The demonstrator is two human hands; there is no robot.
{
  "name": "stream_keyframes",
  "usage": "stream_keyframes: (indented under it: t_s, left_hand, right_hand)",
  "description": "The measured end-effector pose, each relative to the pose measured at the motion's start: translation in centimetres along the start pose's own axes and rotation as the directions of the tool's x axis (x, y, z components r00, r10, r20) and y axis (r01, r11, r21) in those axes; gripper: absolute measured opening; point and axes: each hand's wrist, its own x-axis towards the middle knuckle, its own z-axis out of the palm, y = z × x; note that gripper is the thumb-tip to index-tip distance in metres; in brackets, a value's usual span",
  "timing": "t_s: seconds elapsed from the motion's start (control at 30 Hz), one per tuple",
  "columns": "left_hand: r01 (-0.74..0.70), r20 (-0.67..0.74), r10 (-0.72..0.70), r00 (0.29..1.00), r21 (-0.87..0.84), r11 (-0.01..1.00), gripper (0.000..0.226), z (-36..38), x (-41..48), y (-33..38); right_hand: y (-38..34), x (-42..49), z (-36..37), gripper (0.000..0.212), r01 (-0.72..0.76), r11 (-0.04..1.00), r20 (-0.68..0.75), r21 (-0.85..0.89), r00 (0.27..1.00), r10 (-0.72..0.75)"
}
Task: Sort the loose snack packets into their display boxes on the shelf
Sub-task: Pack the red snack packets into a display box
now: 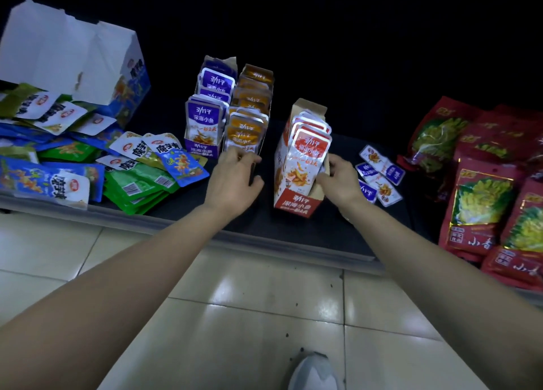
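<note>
As left hand (235, 178) pinches the orange box (249, 119) front, right hand (338, 181) clasps the red box's (296, 204) side.

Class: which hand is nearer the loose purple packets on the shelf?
Right. Right hand, at the red box, is just left of the purple packets; left hand farther left, at the orange box.

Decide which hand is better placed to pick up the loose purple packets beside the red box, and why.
Right. The right hand is at the red box's right side, next to the loose purple packets; the left hand is farther off, at the orange box.
</note>
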Motion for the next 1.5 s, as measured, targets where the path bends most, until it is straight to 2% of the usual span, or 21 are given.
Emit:
stream_keyframes:
  t_s: [0.13,0.33,0.43,0.53,0.6,0.67,0.77,0.83,0.87,0.9,0.97,1.03,1.1,1.2,1.33,1.4,1.5]
  left_hand:
    - [-0.008,-0.02,0.011,1.0,0.136,0.991,0.042,1.3,0.8,-1.1]
    - [-0.018,-0.017,0.02,1.0,0.119,0.993,0.057,2.6,0.7,-1.8]
    - [-0.041,-0.002,0.042,0.999,0.16,0.986,0.063,2.9,0.8,-2.0]
    - [-0.06,0.01,0.059,0.998,0.211,0.976,0.066,3.1,0.8,-2.1]
    - [-0.08,-0.02,0.087,0.996,0.222,0.972,0.059,3.2,0.8,-1.7]
    - [-0.136,-0.05,0.15,0.987,0.219,0.966,0.047,3.4,0.9,-0.9]
    - [-0.29,-0.019,0.296,0.955,0.15,0.945,0.031,4.3,1.4,0.8]
    - [-0.379,0.039,0.377,0.926,0.114,0.919,0.027,5.4,1.8,2.1]
    - [-0.41,0.074,0.404,0.912,0.101,0.907,0.028,6.1,2.0,2.7]
    - [-0.425,0.122,0.414,0.902,0.087,0.901,0.032,6.8,2.1,3.3]
    - [-0.412,0.27,0.378,0.885,0.079,0.908,0.046,8.2,2.2,4.5]
    - [-0.402,0.419,0.323,0.848,0.114,0.908,0.056,9.6,2.3,5.4]
    - [-0.423,0.501,0.314,0.807,0.119,0.898,0.059,10.9,2.3,6.4]
    - [-0.409,0.547,0.3,0.782,0.086,0.909,0.058,12.5,2.1,7.7]
    - [-0.386,0.542,0.244,0.804,0.163,0.908,0.069,13.6,2.2,8.6]
    - [-0.364,0.524,0.222,0.822,0.186,0.913,0.078,13.7,2.3,8.7]
    - [-0.342,0.506,0.194,0.841,0.217,0.914,0.088,13.8,2.3,8.6]
  right_hand:
    - [-0.5,3.3,1.3,0.027,-0.016,0.999,-0.071,-0.048,0.997,0.013]
    - [-2.1,6.6,4.2,0.037,0.003,1.0,-0.117,-0.029,0.993,-0.006]
    - [-2.5,7.2,5.1,0.042,0.019,0.993,-0.09,0.119,0.996,-0.008]
    - [-2.0,7.0,5.3,0.047,0.006,0.957,0.018,0.292,1.0,-0.011]
    - [-1.1,6.5,4.8,0.048,0.002,0.944,0.093,0.331,0.995,-0.034]
    - [0.2,5.9,3.7,0.044,0.037,0.962,0.08,0.269,0.995,-0.06]
    - [2.9,4.4,0.7,0.038,0.099,0.991,-0.077,0.094,0.993,-0.092]
    - [5.4,3.7,-1.7,0.041,0.1,0.986,-0.188,-0.137,0.974,-0.125]
    - [6.6,3.5,-2.9,0.046,0.045,0.958,-0.219,-0.282,0.97,-0.11]
    - [7.7,3.2,-4.0,0.055,-0.048,0.913,-0.225,-0.406,0.973,-0.049]
    - [9.4,2.8,-5.8,0.073,-0.219,0.805,-0.145,-0.552,0.975,0.167]
    - [10.3,1.9,-6.2,0.079,-0.231,0.746,-0.018,-0.624,0.959,0.283]
    - [10.5,0.8,-5.6,0.075,-0.145,0.736,0.034,-0.661,0.974,0.223]
    - [10.2,-0.6,-4.5,0.061,-0.016,0.771,0.086,-0.637,0.992,0.092]
    - [10.5,0.7,-6.4,0.037,0.082,0.884,-0.047,-0.461,0.992,-0.116]
    - [10.9,2.1,-7.6,0.044,0.08,0.891,-0.043,-0.447,0.993,-0.11]
    - [11.8,3.4,-8.3,0.054,0.066,0.861,0.128,-0.504,0.992,-0.002]
